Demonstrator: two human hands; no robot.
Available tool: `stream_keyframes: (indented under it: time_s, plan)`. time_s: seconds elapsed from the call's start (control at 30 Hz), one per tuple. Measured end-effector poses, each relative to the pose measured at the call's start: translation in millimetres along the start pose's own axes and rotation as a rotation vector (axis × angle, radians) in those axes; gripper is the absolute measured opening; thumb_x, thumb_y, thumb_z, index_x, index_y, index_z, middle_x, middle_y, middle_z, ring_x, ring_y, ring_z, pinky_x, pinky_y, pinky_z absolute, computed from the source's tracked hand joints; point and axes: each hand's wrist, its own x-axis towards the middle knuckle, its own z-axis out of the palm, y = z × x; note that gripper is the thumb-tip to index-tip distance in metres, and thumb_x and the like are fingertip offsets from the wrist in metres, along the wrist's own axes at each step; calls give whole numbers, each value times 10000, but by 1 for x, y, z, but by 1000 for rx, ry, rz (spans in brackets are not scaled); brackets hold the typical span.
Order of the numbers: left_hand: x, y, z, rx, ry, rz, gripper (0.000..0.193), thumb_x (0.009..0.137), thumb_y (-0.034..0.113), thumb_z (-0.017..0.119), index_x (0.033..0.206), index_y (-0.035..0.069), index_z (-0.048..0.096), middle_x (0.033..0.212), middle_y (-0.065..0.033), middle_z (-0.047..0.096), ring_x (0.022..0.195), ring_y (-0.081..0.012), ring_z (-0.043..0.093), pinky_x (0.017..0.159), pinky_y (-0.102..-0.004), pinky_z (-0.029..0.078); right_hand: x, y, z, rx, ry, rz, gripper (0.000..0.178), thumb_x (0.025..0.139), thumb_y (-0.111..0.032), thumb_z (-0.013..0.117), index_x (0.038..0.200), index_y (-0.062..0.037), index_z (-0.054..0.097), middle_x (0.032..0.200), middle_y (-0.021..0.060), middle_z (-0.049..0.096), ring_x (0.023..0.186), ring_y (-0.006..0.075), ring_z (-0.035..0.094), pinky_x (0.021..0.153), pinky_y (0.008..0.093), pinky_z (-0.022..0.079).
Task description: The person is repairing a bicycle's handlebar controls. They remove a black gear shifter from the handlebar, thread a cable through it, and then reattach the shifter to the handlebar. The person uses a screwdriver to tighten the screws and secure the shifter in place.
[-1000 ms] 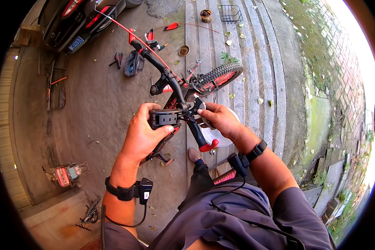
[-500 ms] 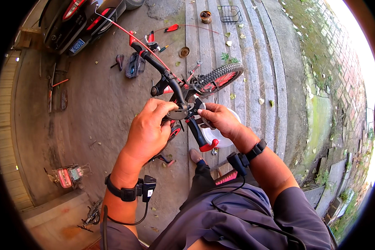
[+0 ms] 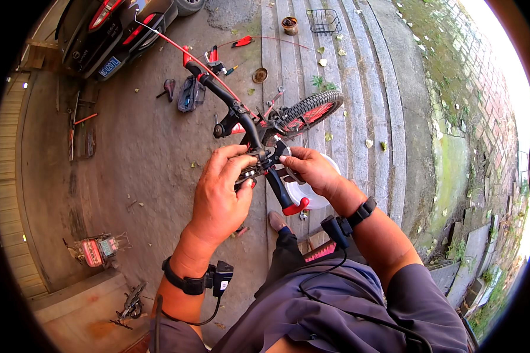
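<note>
Left hand (image 3: 221, 185) shifted rightward, gripping dark part (image 3: 251, 173) — likely stiff, light, best held by its edges — right hand (image 3: 313, 170) pinching brake lever (image 3: 281, 147).

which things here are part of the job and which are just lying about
In use:
small dark tool, in the left hand
brake lever, held by the right hand
handlebar, which carries the lever

Apparently just lying or standing about:
loose saddle
wire basket
parked car
</note>
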Motion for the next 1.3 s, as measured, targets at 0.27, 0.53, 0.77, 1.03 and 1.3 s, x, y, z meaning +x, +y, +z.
stream_keyframes:
  time_s: [0.27,0.53,0.77,1.03,1.3]
  plan:
    - [-5,-6,6,-29,3,-38,685,757,-113,634,1400,37,451,1280,-183,583,1197,-406,576,1017,-455,477,-1,-3,1,-5,2,13,233,1003,-224,636,1163,-58,671,874,-3,691,680,64,593,557,215,412]
    - [-4,-1,1,-35,-38,-73,561,768,-157,589,1289,53,575,1257,-161,651,1172,-356,629,994,-407,502,2,2,0,25,-1,5,242,1001,-224,639,1174,-58,671,873,1,688,677,66,588,560,214,414]
    - [1,-14,-3,-67,-72,98,439,704,-186,512,1011,66,697,1168,-134,649,1173,-361,616,989,-420,510,-5,-9,-3,-103,78,-103,343,988,-240,668,1245,-16,632,980,68,699,850,132,654,691,263,516]
    - [6,-17,-5,-131,-116,139,342,747,-175,550,931,67,706,1136,-141,616,1118,-356,627,920,-415,530,-32,-78,24,-868,33,-843,529,780,-153,811,1273,-75,634,1192,136,672,1106,309,648,932,400,529]
    - [-1,-24,-4,-149,-119,98,384,712,-190,516,918,61,720,1111,-141,608,1043,-331,632,900,-390,523,-20,-85,42,-1187,-240,-835,678,719,-228,833,1322,-54,577,1123,122,679,1069,319,650,930,432,516]
